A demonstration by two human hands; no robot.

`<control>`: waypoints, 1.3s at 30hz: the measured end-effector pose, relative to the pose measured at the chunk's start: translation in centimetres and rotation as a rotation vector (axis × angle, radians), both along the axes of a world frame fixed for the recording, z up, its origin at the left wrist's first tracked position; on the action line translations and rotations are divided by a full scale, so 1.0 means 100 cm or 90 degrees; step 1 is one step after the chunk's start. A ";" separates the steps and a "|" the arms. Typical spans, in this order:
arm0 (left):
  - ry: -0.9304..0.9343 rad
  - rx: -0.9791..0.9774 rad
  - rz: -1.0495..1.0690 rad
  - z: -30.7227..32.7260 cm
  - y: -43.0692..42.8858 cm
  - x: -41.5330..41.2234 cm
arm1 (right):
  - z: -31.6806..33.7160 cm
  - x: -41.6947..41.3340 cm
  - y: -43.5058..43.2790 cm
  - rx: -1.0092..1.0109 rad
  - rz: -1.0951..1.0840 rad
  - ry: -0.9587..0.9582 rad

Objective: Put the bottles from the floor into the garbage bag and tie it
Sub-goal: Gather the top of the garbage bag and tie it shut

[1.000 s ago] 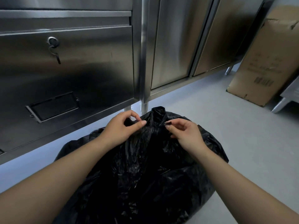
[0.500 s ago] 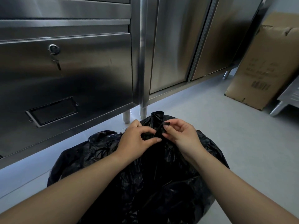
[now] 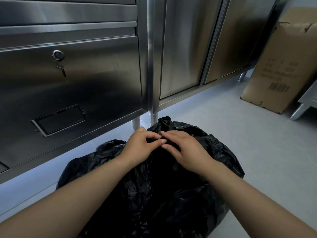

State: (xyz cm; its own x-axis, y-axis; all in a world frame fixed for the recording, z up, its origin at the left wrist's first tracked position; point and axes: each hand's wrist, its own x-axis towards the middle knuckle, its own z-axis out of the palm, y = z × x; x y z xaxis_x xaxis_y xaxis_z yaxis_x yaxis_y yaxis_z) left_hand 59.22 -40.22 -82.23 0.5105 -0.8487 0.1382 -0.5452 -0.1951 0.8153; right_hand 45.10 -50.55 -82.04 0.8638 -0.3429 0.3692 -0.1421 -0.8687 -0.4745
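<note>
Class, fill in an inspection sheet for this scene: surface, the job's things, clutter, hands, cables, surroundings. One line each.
Surface: grey floor, bare where visible.
Job's things: black garbage bag sits on the floor, its neck gathered upward; no bottles seen outside it.
Clutter: cardboard box stands at the right, top edge torn.
Hands: left hand and right hand both pinch the bag's gathered plastic, fingertips meeting.
Cables: nothing seen.
Surroundings: steel cabinets on short legs; a key hangs from a lock.
</note>
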 end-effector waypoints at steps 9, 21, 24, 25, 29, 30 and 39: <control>0.094 0.004 -0.053 0.002 0.019 0.023 | -0.010 0.006 -0.002 0.223 -0.093 -0.115; -0.090 0.130 -0.148 -0.005 0.035 0.043 | -0.020 -0.004 0.006 0.082 -0.169 -0.161; -0.111 0.127 -0.155 -0.006 0.034 0.042 | -0.019 -0.007 0.004 0.033 -0.149 -0.143; -0.121 0.117 -0.148 -0.006 0.033 0.042 | -0.018 -0.009 0.004 0.015 -0.141 -0.144; -0.096 0.064 -0.112 -0.006 0.032 0.038 | -0.017 -0.014 0.002 -0.077 -0.101 -0.128; -0.080 0.063 -0.111 -0.006 0.032 0.037 | -0.017 -0.016 0.001 -0.100 -0.094 -0.122; 0.092 0.128 -0.201 0.006 0.067 0.015 | -0.024 -0.072 0.034 0.065 -0.049 -0.078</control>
State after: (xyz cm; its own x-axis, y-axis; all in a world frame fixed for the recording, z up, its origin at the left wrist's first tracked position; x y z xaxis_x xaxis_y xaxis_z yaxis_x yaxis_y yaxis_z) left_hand 60.67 -33.57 -81.61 0.2218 -0.9699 -0.1008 -0.4868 -0.1996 0.8504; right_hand 37.90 -47.12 -84.44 0.7838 -0.4476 0.4304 -0.1421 -0.8040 -0.5774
